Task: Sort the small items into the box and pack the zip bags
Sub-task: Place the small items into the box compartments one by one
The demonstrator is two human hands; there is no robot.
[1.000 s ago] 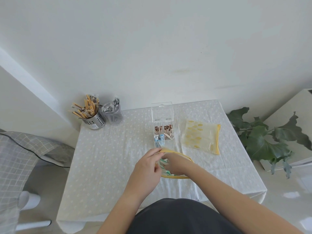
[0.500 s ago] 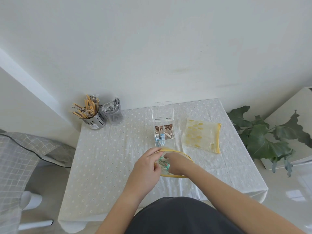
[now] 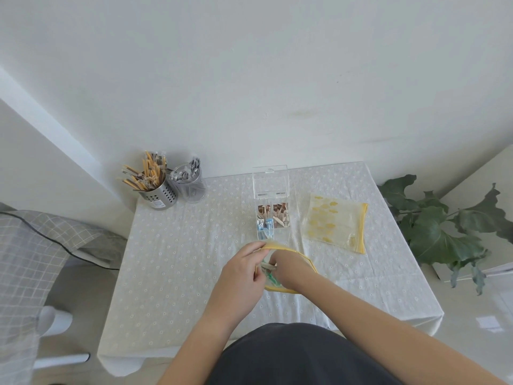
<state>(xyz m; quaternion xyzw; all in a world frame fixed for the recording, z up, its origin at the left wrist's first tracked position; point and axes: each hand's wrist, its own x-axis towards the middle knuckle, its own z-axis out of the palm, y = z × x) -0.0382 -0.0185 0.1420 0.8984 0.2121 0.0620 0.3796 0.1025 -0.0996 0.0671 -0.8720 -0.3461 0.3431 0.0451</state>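
Left hand (image 3: 244,273) pinches rim of clear yellow-edged zip bag (image 3: 280,247), holding mouth open. Right hand (image 3: 286,266) reaches into mouth; fingers hidden, grip cannot be told. Green small items (image 3: 273,280) inside bag. Bag lies on white dotted tablecloth (image 3: 180,259), near edge of clear plastic compartment box (image 3: 273,218). Box lid stands up. Copper-coloured clips (image 3: 277,211) in far cells, blue pieces (image 3: 265,229) in near-left cell. Second yellow-printed zip bag (image 3: 333,223) flat, right of box. Far-left corner: perforated steel cup (image 3: 161,197) of tan sticks, grey mesh cup (image 3: 191,188) just beside.

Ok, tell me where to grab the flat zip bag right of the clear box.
Probably pinch the yellow zip strip along the right edge of the flat zip bag, coming from the right: it lies flat, and that thicker edge faces away from the clear box.
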